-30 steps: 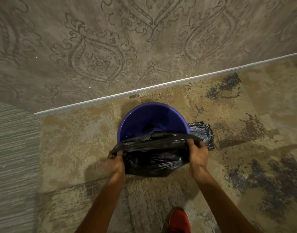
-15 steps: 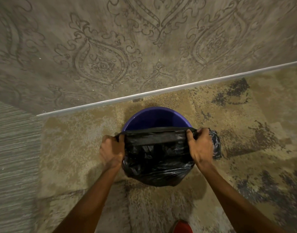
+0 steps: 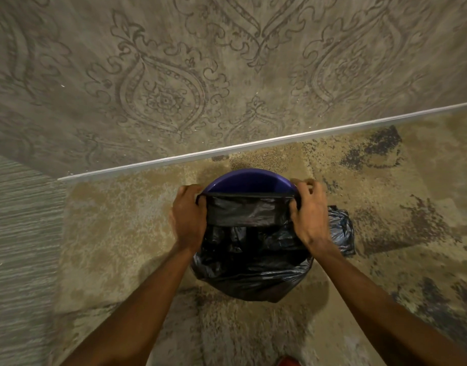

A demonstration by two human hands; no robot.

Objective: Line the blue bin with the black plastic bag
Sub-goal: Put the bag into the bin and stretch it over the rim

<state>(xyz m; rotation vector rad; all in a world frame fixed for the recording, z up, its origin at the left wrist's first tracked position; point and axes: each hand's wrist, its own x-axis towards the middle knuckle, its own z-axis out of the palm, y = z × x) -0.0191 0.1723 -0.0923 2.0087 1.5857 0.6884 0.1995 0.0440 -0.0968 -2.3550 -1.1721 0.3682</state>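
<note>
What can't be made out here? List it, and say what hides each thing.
Head view, the only one:
- Blue bin: only its far rim and inner wall show; the black bag covers the rest.
- Left hand and right hand: their grip on the bag's edge is partly tucked under the plastic.
- Second black bag: the right hand hides part of it.
- Red shoe: cut off by the bottom edge.

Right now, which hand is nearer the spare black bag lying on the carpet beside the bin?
Right. The right hand grips the bin liner at the rim, just left of the spare bag. The left hand grips the opposite side of the bin.
</note>
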